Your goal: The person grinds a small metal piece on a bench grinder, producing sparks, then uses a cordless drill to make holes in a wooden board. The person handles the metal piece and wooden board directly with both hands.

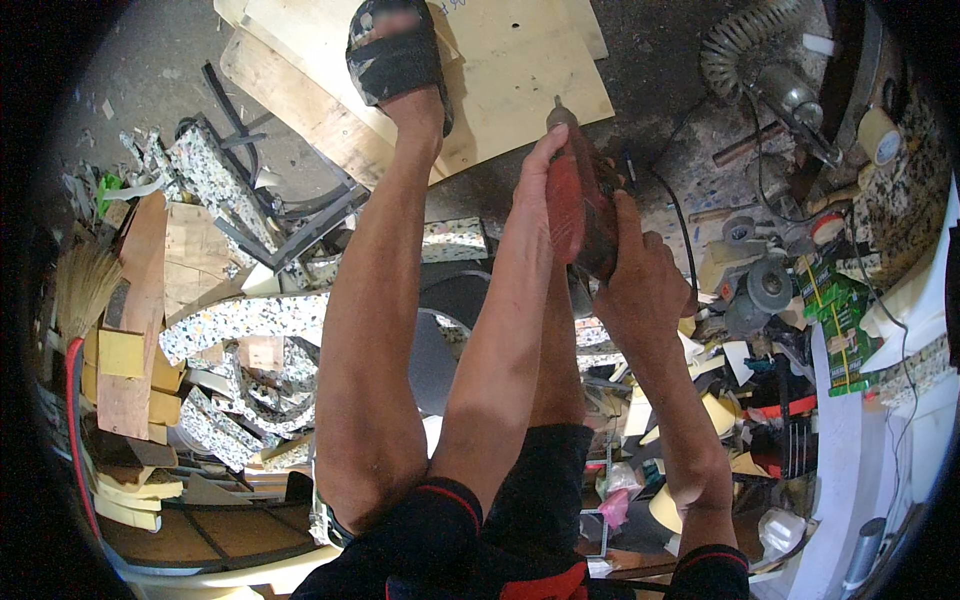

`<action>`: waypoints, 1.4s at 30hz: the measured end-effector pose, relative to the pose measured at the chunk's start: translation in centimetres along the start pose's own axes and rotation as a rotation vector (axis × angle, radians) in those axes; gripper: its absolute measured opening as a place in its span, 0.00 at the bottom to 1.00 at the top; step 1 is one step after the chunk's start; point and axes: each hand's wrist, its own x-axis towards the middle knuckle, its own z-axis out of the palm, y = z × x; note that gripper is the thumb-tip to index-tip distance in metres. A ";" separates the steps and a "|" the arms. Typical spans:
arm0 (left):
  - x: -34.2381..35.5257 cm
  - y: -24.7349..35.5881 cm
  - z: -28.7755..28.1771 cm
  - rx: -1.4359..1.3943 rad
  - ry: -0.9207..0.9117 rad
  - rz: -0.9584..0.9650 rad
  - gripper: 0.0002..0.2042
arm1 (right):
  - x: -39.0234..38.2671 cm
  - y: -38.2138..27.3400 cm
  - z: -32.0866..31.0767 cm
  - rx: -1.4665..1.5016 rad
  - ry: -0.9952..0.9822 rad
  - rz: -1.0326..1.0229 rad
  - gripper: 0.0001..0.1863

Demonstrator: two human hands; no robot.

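so the single view's a wide fisheye worn on the head, left one of a pair, looking down over the person's own bare forearms (505, 340), real close at the lower edge, toward flat pale-yellow wood-like sheets (520, 60) farther off up top, all bending near the dark round rim

One left hand (540, 165), one right hand (645, 265), one power drill (580, 205) and one drill bit (557, 101) are counted. One slide sandal (385, 65), one straw broom (88, 285), one coiled hose (722, 55) and one tape roll (880, 137) are also seen. At least two plywood sheets (520, 70) and more than three speckled foam pieces (245, 325) are shown, their exact totals being hidden by overlap.
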 end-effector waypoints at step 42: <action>-5.5 -0.4 -12.3 0.713 0.261 -0.160 0.17 | -17.0 -1.3 10.4 -0.029 0.117 -0.259 0.47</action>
